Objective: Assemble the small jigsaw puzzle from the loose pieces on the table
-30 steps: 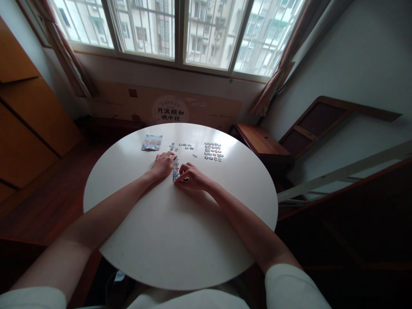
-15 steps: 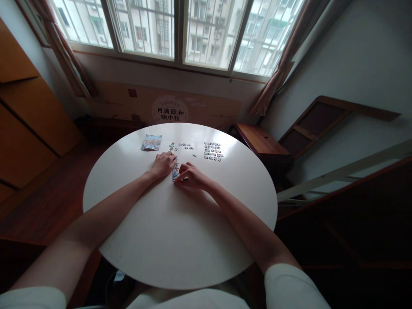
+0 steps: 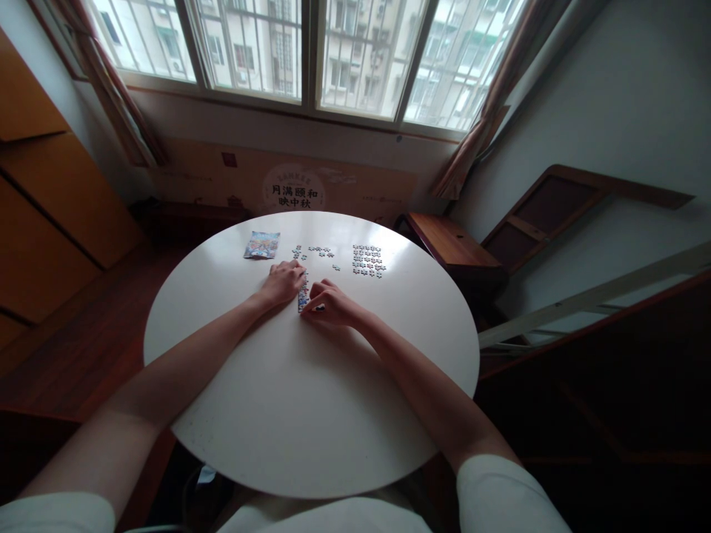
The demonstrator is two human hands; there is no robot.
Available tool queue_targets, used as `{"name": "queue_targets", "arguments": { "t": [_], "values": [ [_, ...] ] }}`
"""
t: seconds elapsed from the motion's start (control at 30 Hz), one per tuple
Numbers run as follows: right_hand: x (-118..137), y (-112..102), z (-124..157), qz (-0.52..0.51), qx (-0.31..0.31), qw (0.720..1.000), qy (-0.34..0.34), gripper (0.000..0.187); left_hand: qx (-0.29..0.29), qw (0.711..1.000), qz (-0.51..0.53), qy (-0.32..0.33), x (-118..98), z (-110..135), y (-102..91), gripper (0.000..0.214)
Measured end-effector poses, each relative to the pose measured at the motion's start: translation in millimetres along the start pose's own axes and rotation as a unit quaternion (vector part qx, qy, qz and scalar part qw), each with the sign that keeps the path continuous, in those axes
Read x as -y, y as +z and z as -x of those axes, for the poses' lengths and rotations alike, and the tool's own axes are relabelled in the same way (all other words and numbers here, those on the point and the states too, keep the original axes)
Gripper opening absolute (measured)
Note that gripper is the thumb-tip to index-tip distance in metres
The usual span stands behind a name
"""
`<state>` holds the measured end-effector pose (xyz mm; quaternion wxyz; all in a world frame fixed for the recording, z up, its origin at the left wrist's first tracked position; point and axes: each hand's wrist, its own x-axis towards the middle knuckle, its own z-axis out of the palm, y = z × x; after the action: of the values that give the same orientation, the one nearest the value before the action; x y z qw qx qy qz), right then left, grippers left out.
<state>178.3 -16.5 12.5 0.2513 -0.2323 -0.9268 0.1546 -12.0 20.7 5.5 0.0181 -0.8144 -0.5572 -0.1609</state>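
Observation:
A narrow strip of joined jigsaw pieces (image 3: 303, 293) lies on the round white table (image 3: 311, 400), between my two hands. My left hand (image 3: 283, 283) rests curled against the strip's left side, fingers bent and pressing on it. My right hand (image 3: 329, 303) is on the strip's right side, fingers pinched together at its near end on a small dark piece. Beyond my hands lie a few loose pieces (image 3: 319, 253) and a denser patch of several loose pieces (image 3: 367, 261). A small colourful picture card (image 3: 261, 245) lies at the far left of the table.
A low wooden bench (image 3: 451, 248) and a leaning wooden frame (image 3: 549, 207) stand to the right of the table. A printed cardboard box (image 3: 289, 189) sits under the window. Wooden cabinets (image 3: 38, 200) line the left wall.

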Motion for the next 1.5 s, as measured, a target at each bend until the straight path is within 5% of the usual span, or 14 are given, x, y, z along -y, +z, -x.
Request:
{"name": "queue_targets", "arguments": {
  "t": [0.5, 0.83, 1.03, 1.5],
  "values": [
    [0, 1, -1, -0.002, 0.004, 1.0, 0.014, 0.01, -0.002, 0.999, -0.006, 0.036, -4, 0, -7.6, 0.032],
    [-1, 0, 0, -0.009, 0.0, 1.0, 0.002, 0.01, 0.065, 0.989, -0.039, 0.126, -3, 3, -39.0, 0.033],
    [1, 0, 0, -0.014, -0.007, 1.0, -0.002, 0.011, 0.1, 0.988, -0.039, 0.115, -3, 4, -48.7, 0.037],
    [3, -1, -1, -0.007, 0.003, 1.0, 0.007, 0.01, 0.114, 0.988, -0.003, 0.1, 12, 0, -28.5, 0.048]
  ]
}}
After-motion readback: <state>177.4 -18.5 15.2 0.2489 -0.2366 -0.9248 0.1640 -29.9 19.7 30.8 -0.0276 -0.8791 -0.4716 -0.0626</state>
